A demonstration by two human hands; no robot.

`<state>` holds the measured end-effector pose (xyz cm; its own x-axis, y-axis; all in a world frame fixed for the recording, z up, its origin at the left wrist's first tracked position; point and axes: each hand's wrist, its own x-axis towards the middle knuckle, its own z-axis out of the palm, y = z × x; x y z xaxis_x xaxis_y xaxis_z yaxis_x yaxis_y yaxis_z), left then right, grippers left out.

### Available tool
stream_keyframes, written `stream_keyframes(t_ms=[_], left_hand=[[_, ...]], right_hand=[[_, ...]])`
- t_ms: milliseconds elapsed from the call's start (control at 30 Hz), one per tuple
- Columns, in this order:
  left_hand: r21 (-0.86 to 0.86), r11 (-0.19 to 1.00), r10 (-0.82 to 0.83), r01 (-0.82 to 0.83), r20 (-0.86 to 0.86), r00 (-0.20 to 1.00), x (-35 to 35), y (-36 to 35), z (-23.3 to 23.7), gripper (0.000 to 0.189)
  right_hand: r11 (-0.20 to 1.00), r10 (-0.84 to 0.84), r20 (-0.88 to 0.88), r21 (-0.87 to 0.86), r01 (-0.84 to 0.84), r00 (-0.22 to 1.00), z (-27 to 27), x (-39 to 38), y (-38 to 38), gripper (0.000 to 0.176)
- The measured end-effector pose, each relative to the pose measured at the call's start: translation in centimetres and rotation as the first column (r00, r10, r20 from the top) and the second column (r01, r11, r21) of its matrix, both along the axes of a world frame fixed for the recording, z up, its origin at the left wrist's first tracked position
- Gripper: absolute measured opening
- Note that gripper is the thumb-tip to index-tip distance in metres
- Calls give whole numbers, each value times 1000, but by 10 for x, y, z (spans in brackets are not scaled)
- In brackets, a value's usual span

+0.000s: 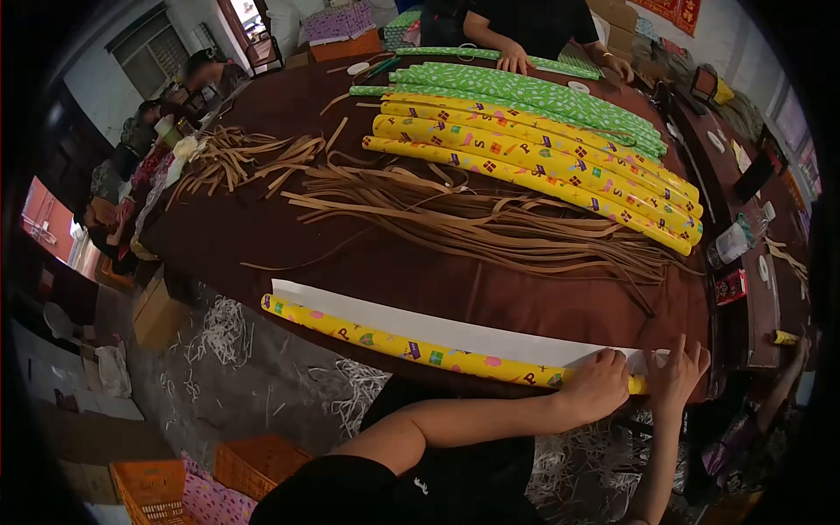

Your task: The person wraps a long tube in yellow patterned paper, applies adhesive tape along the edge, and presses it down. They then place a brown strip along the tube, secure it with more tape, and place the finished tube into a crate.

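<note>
A long sheet of wrapping paper (437,352), yellow with a colourful printed pattern, is partly rolled along the near table edge. Its white inner side (490,337) shows as a strip behind the roll. My left hand (598,385) is closed around the roll near its right end, fingers bent over the paper. At that end my right hand (675,374) has its thumb and fingers at the paper's corner, some fingers raised and apart. A small white bit shows between them, too small to name.
Yellow rolls (525,166) and green rolls (525,101) lie across the table beyond brown strips (472,219). Opposite, a person's hand (514,59) rests on a green roll. Orange crates (258,468) and white paper shreds (223,331) are on the floor.
</note>
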<state>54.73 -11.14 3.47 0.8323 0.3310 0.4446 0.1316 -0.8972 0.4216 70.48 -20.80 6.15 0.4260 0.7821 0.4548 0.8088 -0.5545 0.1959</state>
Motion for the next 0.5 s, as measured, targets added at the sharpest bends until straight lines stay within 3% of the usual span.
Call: stream_keyframes(t_ms=[100, 200, 267, 367, 500], left_hand=[[9, 1000, -29, 30, -57, 998, 5, 0, 11, 29], [154, 988, -5, 18, -87, 996, 19, -4, 12, 27], [182, 983, -3, -11, 79, 997, 31, -9, 4, 27], [185, 981, -61, 51, 50, 997, 30, -4, 5, 27], [-20, 999, -26, 30, 176, 984, 31, -5, -1, 24]], right_hand=[[1000, 2, 13, 0, -2, 1000, -5, 6, -2, 61], [1000, 5, 9, 7, -5, 1000, -2, 2, -1, 61], [1000, -2, -1, 8, 2, 1000, 1, 1, 0, 61], [1000, 15, -19, -20, -15, 1000, 0, 5, -4, 61], [995, 101, 36, -23, -100, 994, -2, 9, -10, 58]])
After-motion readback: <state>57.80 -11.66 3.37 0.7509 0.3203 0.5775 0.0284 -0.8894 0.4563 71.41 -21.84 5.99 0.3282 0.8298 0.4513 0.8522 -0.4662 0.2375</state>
